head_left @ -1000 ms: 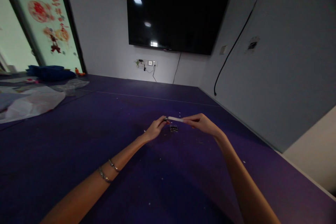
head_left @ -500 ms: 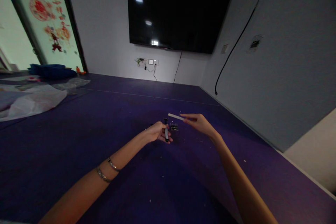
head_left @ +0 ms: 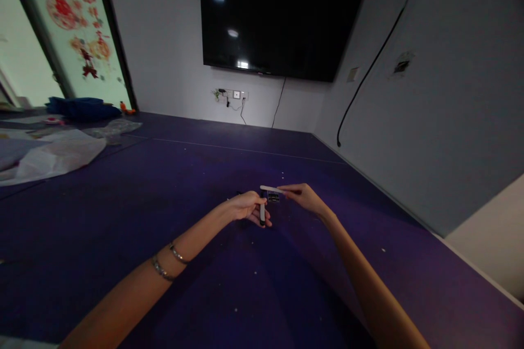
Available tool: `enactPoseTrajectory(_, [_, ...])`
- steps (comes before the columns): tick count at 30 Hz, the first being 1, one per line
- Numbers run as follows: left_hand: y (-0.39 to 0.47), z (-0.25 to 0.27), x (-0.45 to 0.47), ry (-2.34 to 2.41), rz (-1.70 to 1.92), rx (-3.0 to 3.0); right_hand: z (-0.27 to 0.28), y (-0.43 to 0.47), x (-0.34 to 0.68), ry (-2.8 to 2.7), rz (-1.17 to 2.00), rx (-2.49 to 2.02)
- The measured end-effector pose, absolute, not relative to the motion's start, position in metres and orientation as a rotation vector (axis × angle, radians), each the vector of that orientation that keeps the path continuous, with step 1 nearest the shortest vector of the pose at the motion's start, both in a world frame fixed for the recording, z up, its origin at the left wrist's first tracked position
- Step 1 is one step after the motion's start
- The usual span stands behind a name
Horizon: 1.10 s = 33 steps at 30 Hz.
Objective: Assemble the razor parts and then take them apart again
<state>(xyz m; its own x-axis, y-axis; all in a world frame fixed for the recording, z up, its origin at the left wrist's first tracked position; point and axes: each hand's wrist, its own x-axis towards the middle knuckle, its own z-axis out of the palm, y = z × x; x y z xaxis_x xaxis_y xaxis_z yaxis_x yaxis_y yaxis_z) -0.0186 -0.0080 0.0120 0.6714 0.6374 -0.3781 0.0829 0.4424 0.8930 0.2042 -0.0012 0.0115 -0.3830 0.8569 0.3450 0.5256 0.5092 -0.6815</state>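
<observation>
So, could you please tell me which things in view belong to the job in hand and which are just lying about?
Job: grey piece, in the left hand; white stick, in the right hand; probably the dark piece near them.

Seemingly lying about: plastic sheet; blue bundle; orange item.

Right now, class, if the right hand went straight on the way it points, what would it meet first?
Probably the black-and-grey tool in the left hand: the right hand points that way, its white stick leading. Depth is unclear; stick and tool may touch.
</observation>
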Motion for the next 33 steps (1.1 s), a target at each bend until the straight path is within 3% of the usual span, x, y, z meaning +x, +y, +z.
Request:
enactPoseTrajectory(20, [0.005, -0.005, -0.022, 0.725, 0.299, 1.108, 0.000, 0.007, 0.199, -2.000, 0.509, -1.215])
enactPoseTrajectory(33, [0.000, 0.003, -0.020, 0.740, 0.377, 1.115, -0.004, 0.011, 0.199, -1.952, 0.668, -1.103])
